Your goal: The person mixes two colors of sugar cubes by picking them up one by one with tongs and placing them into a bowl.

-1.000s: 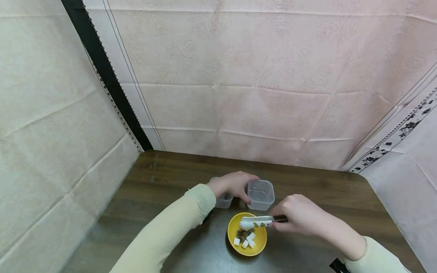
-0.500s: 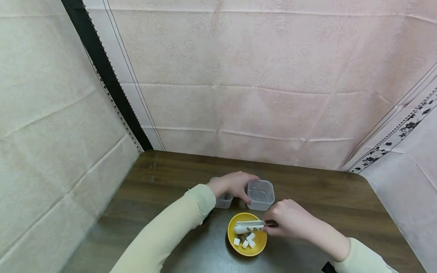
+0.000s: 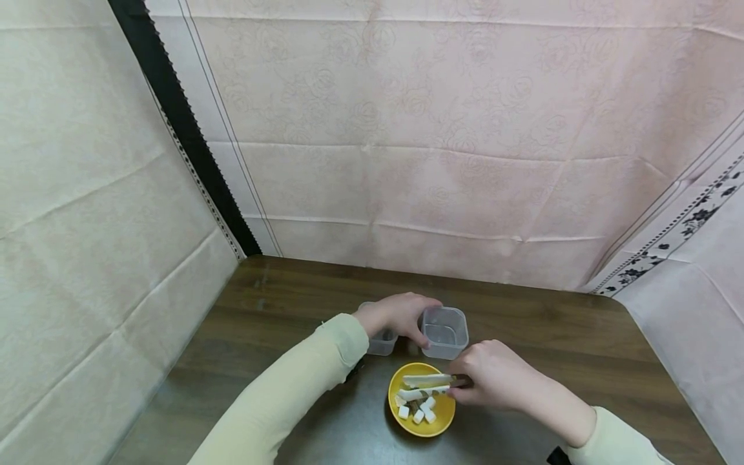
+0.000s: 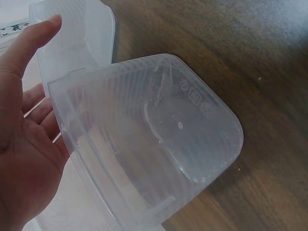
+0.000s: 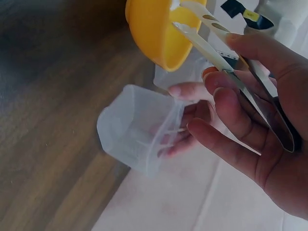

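My left hand (image 3: pixel 401 314) holds a clear plastic container (image 3: pixel 450 332) by its left side, thumb at the near corner and fingers along the far rim. A second clear container (image 4: pixel 192 120) stands under the left wrist, partly hidden by it in the head view. My right hand (image 3: pixel 494 374) grips small tongs (image 5: pixel 207 48) with pale, leaf-patterned tips, thumb on one arm and fingers on the other. The tips are spread apart over a yellow bowl (image 3: pixel 421 434). White cubes (image 3: pixel 418 416) and brown pieces (image 3: pixel 413 407) lie in that bowl, some hidden beneath the tongs.
Everything stands on a dark wooden table (image 3: pixel 290 297). Pale cloth (image 3: pixel 436 161) hangs behind its back edge and along both sides. The bowl sits in front of the two containers, close to the right hand.
From a second ago, the right hand has moved left and slightly toward me, bringing the tongs further over the bowl. Their tips have since parted. The left hand and containers stay put.
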A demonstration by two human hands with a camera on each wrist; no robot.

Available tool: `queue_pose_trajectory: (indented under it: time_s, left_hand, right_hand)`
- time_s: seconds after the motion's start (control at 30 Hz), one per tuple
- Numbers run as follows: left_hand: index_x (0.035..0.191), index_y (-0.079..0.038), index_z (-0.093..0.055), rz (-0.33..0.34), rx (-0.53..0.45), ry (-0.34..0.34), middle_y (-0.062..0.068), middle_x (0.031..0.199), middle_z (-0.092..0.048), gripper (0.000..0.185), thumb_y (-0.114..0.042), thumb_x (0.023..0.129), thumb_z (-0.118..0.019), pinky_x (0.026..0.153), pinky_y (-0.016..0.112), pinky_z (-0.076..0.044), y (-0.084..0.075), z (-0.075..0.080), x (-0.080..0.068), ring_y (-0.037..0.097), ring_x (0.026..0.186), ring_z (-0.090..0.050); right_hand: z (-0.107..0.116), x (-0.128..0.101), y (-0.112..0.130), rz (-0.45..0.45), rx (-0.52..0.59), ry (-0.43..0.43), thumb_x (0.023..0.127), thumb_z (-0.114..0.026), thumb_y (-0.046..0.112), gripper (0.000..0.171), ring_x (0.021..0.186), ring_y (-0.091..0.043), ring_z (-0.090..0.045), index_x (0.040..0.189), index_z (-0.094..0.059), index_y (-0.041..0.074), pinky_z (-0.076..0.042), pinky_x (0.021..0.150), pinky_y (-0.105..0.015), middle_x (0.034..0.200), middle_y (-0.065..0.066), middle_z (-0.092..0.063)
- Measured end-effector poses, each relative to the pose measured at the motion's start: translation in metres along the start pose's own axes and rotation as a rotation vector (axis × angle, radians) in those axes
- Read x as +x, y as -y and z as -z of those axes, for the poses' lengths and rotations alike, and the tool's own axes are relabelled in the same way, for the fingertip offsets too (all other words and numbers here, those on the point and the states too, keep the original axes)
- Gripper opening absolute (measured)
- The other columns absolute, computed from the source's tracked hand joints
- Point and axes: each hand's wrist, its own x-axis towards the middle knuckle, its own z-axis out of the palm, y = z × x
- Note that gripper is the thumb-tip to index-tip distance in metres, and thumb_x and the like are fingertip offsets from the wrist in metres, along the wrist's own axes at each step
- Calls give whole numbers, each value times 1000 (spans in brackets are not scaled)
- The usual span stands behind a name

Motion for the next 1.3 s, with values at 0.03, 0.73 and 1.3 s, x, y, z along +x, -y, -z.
queue_pose_trajectory:
  time_s: [0.03, 0.73, 1.3]
  left_hand:
    - [157, -14, -53, 0, 0, 0, 0, 150, -63, 86, -37, 84, -93, 113, 29, -50, 0, 0, 0, 12, 128, -60]
    - [167, -17, -38, 56, -6, 3, 3, 167, -46, 103, -44, 84, -92, 124, 44, -41, -2, 12, -14, 24, 152, -44]
    - [168, -19, -37, 119, 29, -80, 4, 167, -46, 104, -50, 84, -91, 124, 45, -40, 27, 59, -73, 25, 151, -45]
  right_hand:
    - [1, -1, 0, -8, 2, -3, 81, -88, 29, 37, 56, 9, -29, 67, -54, 30, -24, 50, -15, 61, 26, -33]
    - [6, -55, -14, -82, -42, -276, 78, -93, 28, 23, 65, 13, -44, 91, -75, 28, -37, 54, -11, 78, 30, -55]
    - [-4, -93, -34, -227, -84, -364, 71, -96, 20, 32, 68, 13, -46, 96, -78, 28, -40, 55, -15, 82, 31, -60]
